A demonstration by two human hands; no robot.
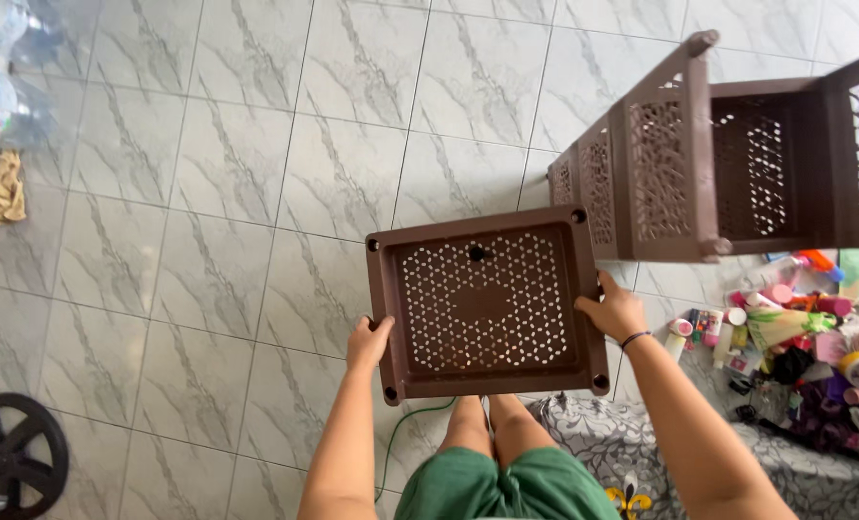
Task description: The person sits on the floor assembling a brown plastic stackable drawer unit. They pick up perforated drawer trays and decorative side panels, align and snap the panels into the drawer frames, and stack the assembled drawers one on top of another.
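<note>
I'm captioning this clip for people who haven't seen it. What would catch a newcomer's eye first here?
First, the brown perforated plastic shelf panel held flat at centre frame, the left hand and right hand gripping its side edges. Next, the matching brown lattice rack lying on the pale tiled floor at upper right. Below it, a colourful heap of small bottles and tubes crowds the right edge.

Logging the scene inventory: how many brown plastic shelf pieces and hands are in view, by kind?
Loose brown perforated plastic shelf panel, held flat over the tiled floor: 1
Assembled brown perforated plastic rack, lying on its side: 1
Hands gripping the panel edges, left hand and right hand: 2
Total: 4
</note>
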